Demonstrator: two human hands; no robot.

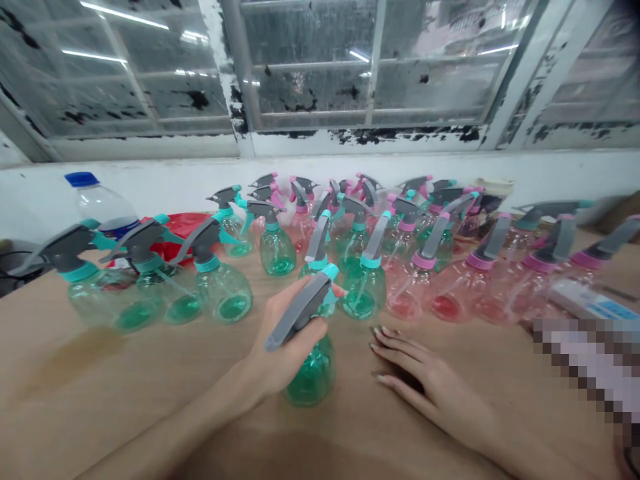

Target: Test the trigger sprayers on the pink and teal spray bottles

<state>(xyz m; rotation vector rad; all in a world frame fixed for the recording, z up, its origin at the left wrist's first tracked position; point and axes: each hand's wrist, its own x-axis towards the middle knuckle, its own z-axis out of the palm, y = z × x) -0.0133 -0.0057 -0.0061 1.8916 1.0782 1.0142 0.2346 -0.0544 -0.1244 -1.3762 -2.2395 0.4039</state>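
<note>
My left hand (pixel 283 347) is wrapped round the neck of a green spray bottle (pixel 311 375) with a grey trigger head, standing on the wooden table (pixel 125 407) in front of me. My right hand (pixel 425 380) lies flat on the table just right of that bottle, fingers stretched out toward the left, holding nothing. Behind both hands stand several more spray bottles: green ones (pixel 223 287) at left and centre, pink ones (pixel 450 293) at right.
A clear water bottle with a blue cap (pixel 97 200) and a red bag (pixel 180 230) sit at the back left. A white box (pixel 590 303) lies at the right. A white wall and grimy windows (pixel 320 73) close off the far side.
</note>
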